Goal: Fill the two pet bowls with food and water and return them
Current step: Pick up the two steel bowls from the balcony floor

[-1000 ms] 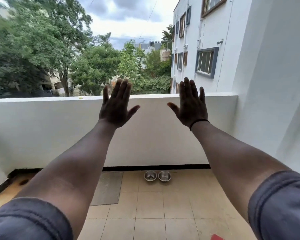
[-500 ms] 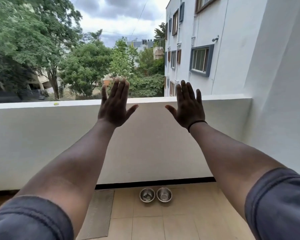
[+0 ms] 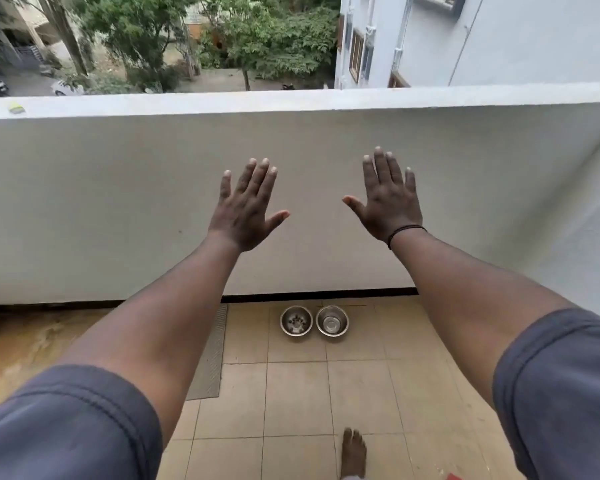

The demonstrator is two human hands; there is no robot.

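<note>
Two small steel pet bowls stand side by side on the tiled balcony floor against the foot of the parapet wall. The left bowl has a few dark bits in its bottom. The right bowl looks bare inside. My left hand and my right hand are stretched out in front of me at chest height, palms forward, fingers spread, holding nothing. Both hands are well above the bowls and far from them. A black band circles my right wrist.
A white parapet wall closes the balcony ahead, and a white side wall stands on the right. A grey mat lies left of the bowls. The floor looks wet at far left. My bare foot is on the tiles.
My view has tilted down and come closer to the wall, so the bowls look nearer and my foot shows. Both hands stay raised and spread, now in front of the wall.
</note>
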